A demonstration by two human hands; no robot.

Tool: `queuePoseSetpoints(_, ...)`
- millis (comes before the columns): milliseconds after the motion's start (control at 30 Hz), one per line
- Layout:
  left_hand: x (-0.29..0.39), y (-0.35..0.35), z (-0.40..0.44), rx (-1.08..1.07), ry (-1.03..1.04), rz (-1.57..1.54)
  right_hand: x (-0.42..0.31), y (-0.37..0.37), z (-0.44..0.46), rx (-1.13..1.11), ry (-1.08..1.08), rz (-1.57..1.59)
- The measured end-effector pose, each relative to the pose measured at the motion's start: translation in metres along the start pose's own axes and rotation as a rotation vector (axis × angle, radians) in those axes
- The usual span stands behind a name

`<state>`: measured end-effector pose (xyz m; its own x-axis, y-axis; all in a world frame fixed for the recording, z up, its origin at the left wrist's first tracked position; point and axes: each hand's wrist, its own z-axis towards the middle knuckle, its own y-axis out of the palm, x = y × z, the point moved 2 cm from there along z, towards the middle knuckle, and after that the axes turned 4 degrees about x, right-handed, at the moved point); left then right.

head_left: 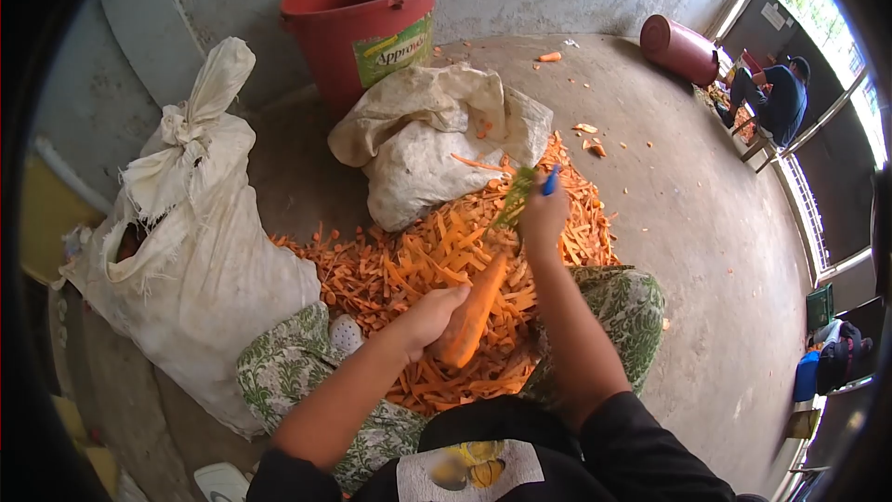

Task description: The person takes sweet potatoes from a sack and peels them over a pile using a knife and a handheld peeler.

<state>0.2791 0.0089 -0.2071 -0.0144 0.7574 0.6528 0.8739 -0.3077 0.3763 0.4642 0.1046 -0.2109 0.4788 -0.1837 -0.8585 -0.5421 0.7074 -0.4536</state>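
My left hand (435, 318) is wrapped round the thick end of a large carrot (481, 309), which points up and away over the pile. Its upper side looks bright and freshly peeled. My right hand (543, 216) is closed on a blue-handled tool (550, 180) beyond the carrot's far tip; motion blurs it and its working end cannot be made out. Beside that hand is a blurred green leafy-looking patch (514, 199). Below both hands, between my legs, lies a wide heap of orange carrot peelings (455, 242).
A white sack (441, 135) slumps at the heap's back; a tied, full sack (204, 251) stands left. Behind is a red tub (321, 46). A loose carrot (549, 57) and scraps lie on the floor. Far right, a person (780, 98) sits near a tipped red barrel (678, 48).
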Motion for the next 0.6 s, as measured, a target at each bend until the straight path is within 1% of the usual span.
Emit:
queuePoseSetpoints(33, 0.0, -0.001, -0.001, -0.055, 0.006, 0.015, 0.018, -0.001, 0.021, 0.077, 0.05, 0.032)
queuePoseSetpoints(67, 0.002, -0.005, -0.001, -0.054, 0.003, 0.016, 0.035, 0.001, 0.032, 0.155, 0.1, 0.065)
queuePoseSetpoints(100, 0.007, -0.009, -0.001, -0.121, -0.017, -0.077, 0.03, -0.001, 0.029, 0.155, 0.101, 0.067)
queuePoseSetpoints(133, 0.01, -0.013, -0.002, -0.188, -0.034, -0.172, 0.017, -0.006, 0.024, 0.096, 0.154, 0.186)
queuePoseSetpoints(167, 0.005, -0.022, 0.01, -0.207, -0.035, -0.246, 0.003, -0.012, 0.017, 0.035, 0.207, 0.302)
queuePoseSetpoints(200, 0.003, -0.026, 0.014, -0.205, -0.033, -0.25, -0.02, -0.014, -0.002, -0.019, 0.146, 0.373)
queuePoseSetpoints(233, 0.004, -0.028, 0.017, -0.187, -0.019, -0.326, -0.036, -0.013, -0.022, -0.11, 0.153, 0.444)
queuePoseSetpoints(267, 0.007, -0.03, 0.019, -0.17, -0.005, -0.4, -0.03, -0.003, -0.038, -0.211, 0.115, 0.469)
queuePoseSetpoints(300, 0.013, -0.023, 0.015, -0.109, 0.008, -0.439, -0.059, -0.016, -0.062, -0.347, 0.186, 0.476)
queuePoseSetpoints(333, 0.012, -0.022, 0.017, -0.112, 0.007, -0.44, -0.052, -0.01, -0.075, -0.333, 0.049, 0.432)
queuePoseSetpoints(400, 0.012, -0.023, 0.021, -0.154, 0.079, -0.486, -0.065, -0.016, -0.091, -0.357, 0.084, 0.449)
queuePoseSetpoints(433, 0.012, -0.021, 0.02, -0.154, 0.08, -0.487, -0.067, -0.018, -0.093, -0.339, -0.031, 0.374)
queuePoseSetpoints(467, 0.012, -0.018, 0.018, -0.079, 0.069, -0.46, -0.069, -0.019, -0.094, -0.32, -0.144, 0.299)
queuePoseSetpoints(533, 0.012, -0.015, 0.015, 0.068, 0.048, -0.404, -0.065, -0.017, -0.094, -0.322, -0.15, 0.262)
queuePoseSetpoints(600, 0.006, -0.02, 0.021, 0.051, 0.071, -0.352, -0.06, -0.014, -0.092, -0.322, -0.157, 0.173)
